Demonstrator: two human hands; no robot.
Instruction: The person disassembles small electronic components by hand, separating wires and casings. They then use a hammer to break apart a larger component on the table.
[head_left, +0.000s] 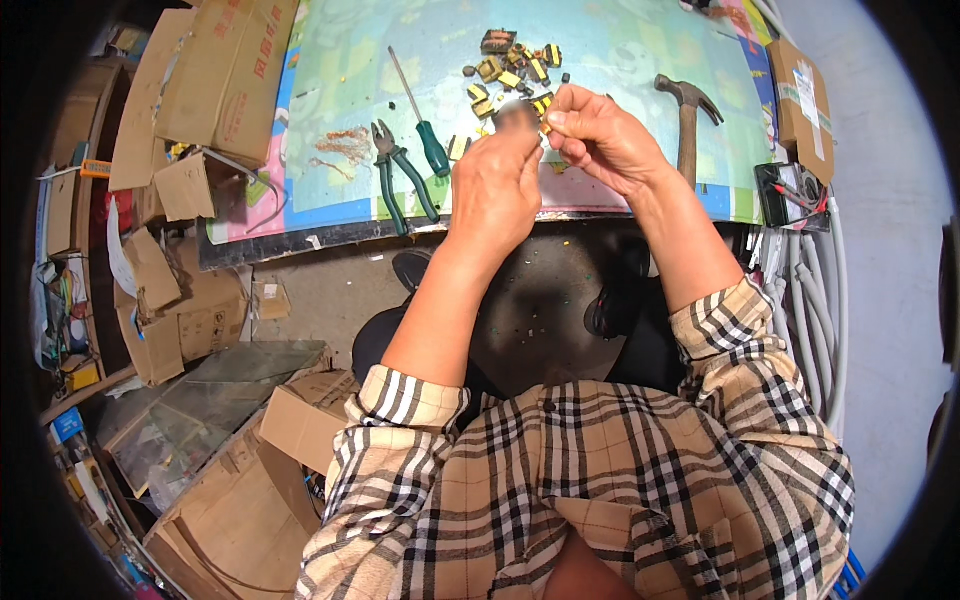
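Observation:
My left hand (495, 185) is closed, its fingers gripping a small dark part (517, 116) that is blurred. Beside it, my right hand (608, 142) pinches thumb and forefinger together close to that part; what lies between these fingertips is too small to make out. Just beyond both hands is a loose pile of small blocky parts with yellow tape (510, 72), which look like little transformers. Left of my left hand lie a screwdriver with a green handle (432, 150) and green-handled pliers (392, 170), jaws pointing away from me. A claw hammer (687, 125) rests right of my right hand.
A patterned mat (350, 90) covers the table. Reddish wire scraps (345, 147) lie at its left. Cardboard boxes (225, 90) stand beyond the left edge. At the right are another box (800, 105), a black meter with red leads (790, 195) and grey tubes (812, 310).

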